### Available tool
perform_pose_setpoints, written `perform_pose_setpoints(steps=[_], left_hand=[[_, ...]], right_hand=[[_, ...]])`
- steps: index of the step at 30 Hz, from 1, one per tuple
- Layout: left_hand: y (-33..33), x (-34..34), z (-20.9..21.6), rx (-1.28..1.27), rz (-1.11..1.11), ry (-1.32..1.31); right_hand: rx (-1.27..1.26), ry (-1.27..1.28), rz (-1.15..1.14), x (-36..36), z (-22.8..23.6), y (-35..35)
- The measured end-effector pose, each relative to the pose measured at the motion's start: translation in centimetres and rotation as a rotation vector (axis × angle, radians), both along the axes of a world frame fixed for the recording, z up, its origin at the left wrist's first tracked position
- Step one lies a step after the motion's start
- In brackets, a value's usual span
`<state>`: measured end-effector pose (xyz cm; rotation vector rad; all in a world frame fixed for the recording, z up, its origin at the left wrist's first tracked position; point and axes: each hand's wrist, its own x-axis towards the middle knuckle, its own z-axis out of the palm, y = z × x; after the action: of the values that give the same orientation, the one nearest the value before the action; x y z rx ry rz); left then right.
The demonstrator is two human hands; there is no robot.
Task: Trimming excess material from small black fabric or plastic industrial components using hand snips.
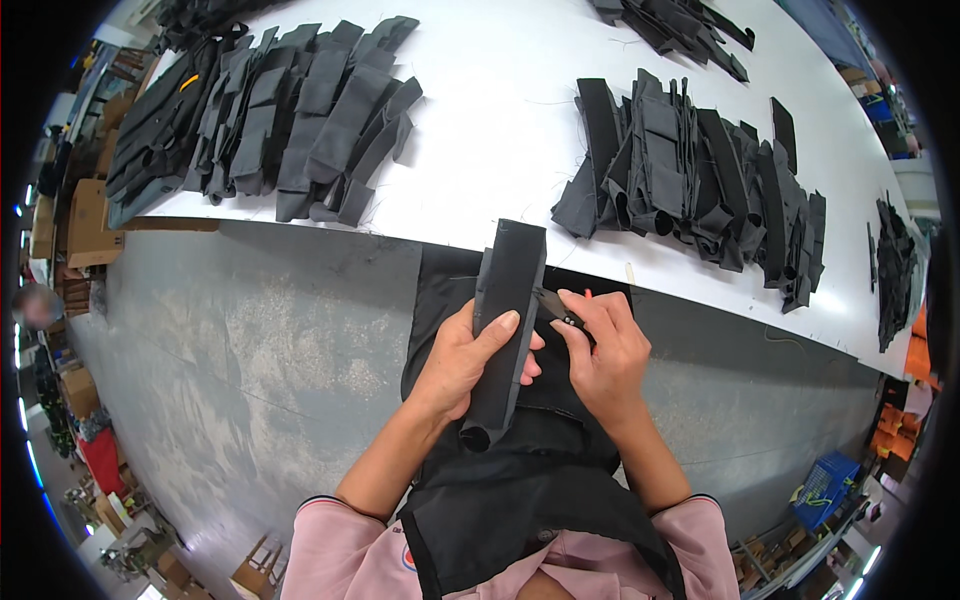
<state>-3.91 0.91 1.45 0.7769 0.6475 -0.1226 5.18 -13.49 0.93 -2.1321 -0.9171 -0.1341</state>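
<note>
Apron: black apron (520,500), smooth woven cloth, worn over pink sleeves; nearest the lens, directly below the folded piece.
Folded piece: long dark fabric strip (508,320), matte, folded into a flat tube, held upright just short of the white table's near edge.
Left hand: left hand (462,365) wrapped around the strip's lower half, thumb across its front, fingers closed behind.
Right hand: right hand (605,355) closed on small thread snips (558,310), blades touching the strip's right edge.
Table: white table (500,130), smooth, beyond the strip.
Left stack: overlapping dark fabric pieces (290,120), far left on the table.
Right stack: similar bundle (690,180), right of the strip.
Crate: blue crate (826,488), contents unclear, on the floor right of the table.
</note>
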Motion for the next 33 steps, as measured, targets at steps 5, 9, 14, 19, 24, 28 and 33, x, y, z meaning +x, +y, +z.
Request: perform_pose_setpoints(steps=[5, 9, 14, 19, 24, 28, 33], left_hand=[[0.2, -0.1, 0.2, -0.01, -0.003, 0.017], [0.1, 0.0, 0.3, 0.008, -0.016, 0.029], [0.0, 0.0, 0.2, 0.041, -0.032, 0.031], [-0.4, -0.1, 0.2, 0.066, -0.093, 0.05], [-0.4, -0.1, 0.6, 0.124, -0.114, 0.03], [-0.2, -0.1, 0.6, 0.116, -0.15, 0.035], [-0.3, -0.7, -0.9, 0.09, -0.239, -0.042]], right_hand=[[0.064, 0.18, -0.028, -0.1, -0.2, -0.2], [0.148, 0.133, -0.046, -0.3, 0.0, -0.2], [0.137, 0.201, 0.04, 0.3, 0.0, -0.3], [0.063, 0.314, 0.085, 0.0, 1.7, 1.2], [0.062, 0.123, 0.155, 0.3, 0.1, 1.5], [0.081, 0.031, 0.147, 0.1, -0.2, 0.9], [0.342, 0.77, -0.026, 1.4, -0.3, 1.8]])
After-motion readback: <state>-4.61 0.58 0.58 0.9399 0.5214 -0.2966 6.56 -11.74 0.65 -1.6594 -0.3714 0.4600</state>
